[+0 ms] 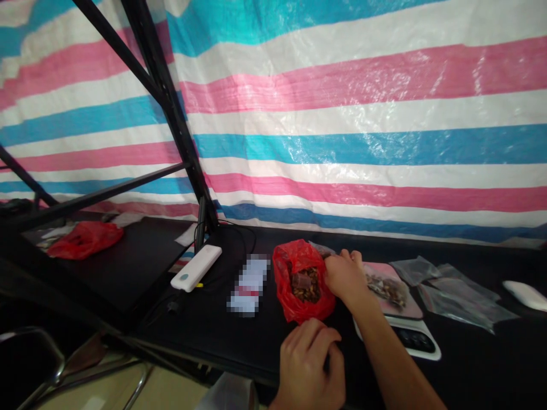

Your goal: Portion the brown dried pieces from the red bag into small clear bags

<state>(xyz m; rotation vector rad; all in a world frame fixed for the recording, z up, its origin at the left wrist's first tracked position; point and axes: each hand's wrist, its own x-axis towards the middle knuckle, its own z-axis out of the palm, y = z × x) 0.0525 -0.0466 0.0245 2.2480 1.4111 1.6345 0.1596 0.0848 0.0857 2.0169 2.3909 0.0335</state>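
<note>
A red plastic bag (285,285) lies open on the black table (222,336), with brown pieces showing inside. My right hand (346,276) reaches in from the lower right and its fingers are closed on the bag's right rim. My left hand (311,364) rests just in front of the bag, fingers curled into a loose fist; what it holds, if anything, is hidden. Right behind my right wrist stands a white scale (416,341) with a pink top. A small clear bag of brown pieces (387,287) lies on it.
Several empty clear bags (453,293) and a white object (527,295) lie to the right. A white power bank (196,267) with a cable, a blurred card (248,292) and a second red bag (85,239) lie left. A black metal frame (171,114) stands before the striped tarp.
</note>
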